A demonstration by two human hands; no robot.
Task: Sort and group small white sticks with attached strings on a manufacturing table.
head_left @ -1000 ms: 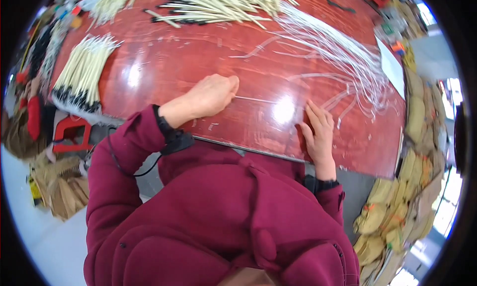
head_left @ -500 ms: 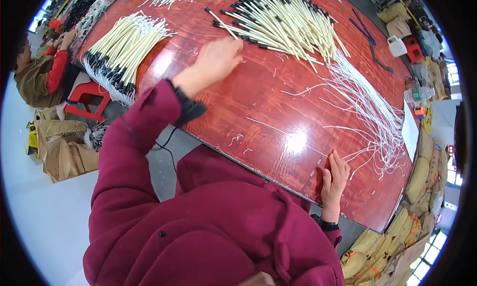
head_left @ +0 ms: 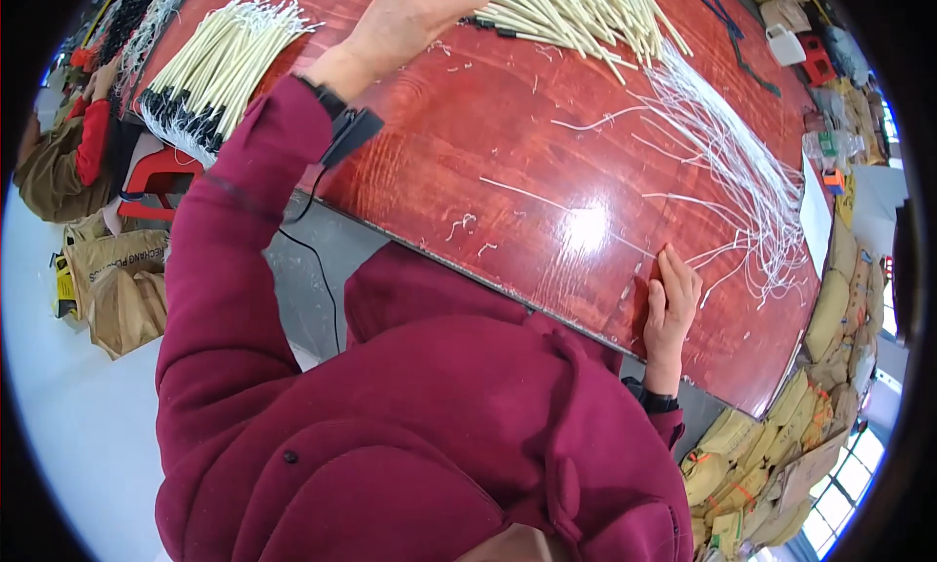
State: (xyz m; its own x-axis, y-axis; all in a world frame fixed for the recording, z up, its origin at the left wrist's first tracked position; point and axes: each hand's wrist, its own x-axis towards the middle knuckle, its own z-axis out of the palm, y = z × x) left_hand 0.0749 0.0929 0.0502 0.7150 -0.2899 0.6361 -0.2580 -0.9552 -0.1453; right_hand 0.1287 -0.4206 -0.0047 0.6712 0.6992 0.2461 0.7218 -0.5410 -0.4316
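Observation:
My left hand [head_left: 405,20] is stretched far forward over the red wooden table [head_left: 508,123], its fingers resting on the near end of a loose pile of cream sticks with black tips [head_left: 576,11]. Whether it grips one is unclear. My right hand [head_left: 670,303] lies flat on the table near its front edge, fingers together, holding nothing. Just beyond it spreads a fan of thin white strands [head_left: 742,181]. A single white strand [head_left: 527,196] lies alone on the middle of the table.
A second, neat bundle of cream sticks with black ends [head_left: 215,69] lies at the table's left end. Another person in red and brown [head_left: 68,152] sits at far left beside a red stool [head_left: 156,177]. Brown paper bags [head_left: 122,284] stand on the floor; sacks [head_left: 830,386] are stacked at right.
My left hand has reached further forward and right onto the stick pile. My right hand stays flat near the table's front edge. The view has swung along the table.

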